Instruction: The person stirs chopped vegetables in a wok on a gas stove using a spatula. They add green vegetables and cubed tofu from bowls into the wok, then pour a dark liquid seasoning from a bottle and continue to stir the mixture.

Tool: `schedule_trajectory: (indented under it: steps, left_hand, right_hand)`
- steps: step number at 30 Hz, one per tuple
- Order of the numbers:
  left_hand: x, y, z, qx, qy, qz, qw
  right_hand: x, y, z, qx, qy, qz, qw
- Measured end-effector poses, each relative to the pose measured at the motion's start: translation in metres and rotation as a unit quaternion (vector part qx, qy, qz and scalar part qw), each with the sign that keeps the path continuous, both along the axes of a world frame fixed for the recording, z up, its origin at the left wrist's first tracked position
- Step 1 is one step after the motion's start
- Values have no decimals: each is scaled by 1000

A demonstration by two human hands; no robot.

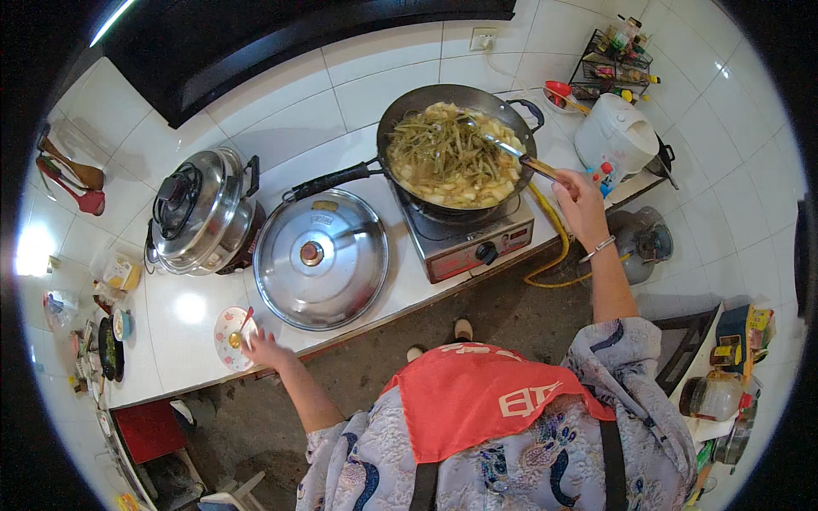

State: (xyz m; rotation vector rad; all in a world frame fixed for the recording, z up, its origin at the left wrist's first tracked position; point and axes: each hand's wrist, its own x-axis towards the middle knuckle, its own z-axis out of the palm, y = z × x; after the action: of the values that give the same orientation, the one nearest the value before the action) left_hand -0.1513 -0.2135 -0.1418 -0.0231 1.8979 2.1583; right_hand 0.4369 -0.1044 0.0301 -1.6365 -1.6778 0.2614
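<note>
My right hand is closed round the wooden end of a metal cooking utensil. Its far end sinks into the food, so its head is hidden. The food, green strips over pale yellowish chunks in broth, fills a dark wok standing on a gas stove. Low on the left, my left hand has its fingers apart at the right rim of a small patterned plate; whether they touch it I cannot tell. A red-handled spoon and something yellow lie on that plate.
Between plate and wok lies a domed steel lid, beneath the wok's long handle. A lidded steel pot stands left. Beyond my right hand are a white rice cooker, a yellow hose and a gas cylinder.
</note>
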Motion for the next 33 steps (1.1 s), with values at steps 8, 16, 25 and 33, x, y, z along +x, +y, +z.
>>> schedule_trajectory:
  steps: [8, 16, 25, 33]
  left_hand:
    - [144, 166, 138, -150, 700, -330, 616]
    - [149, 211, 161, -338, 685, -430, 481]
    - [162, 205, 149, -341, 687, -383, 515]
    - [165, 208, 146, -317, 688, -378, 532]
  right_hand:
    - [58, 46, 4, -269, -364, 34, 891]
    - [72, 45, 106, -152, -399, 103, 898]
    - [83, 121, 114, -316, -104, 181, 926]
    - [14, 153, 111, -120, -331, 357, 866]
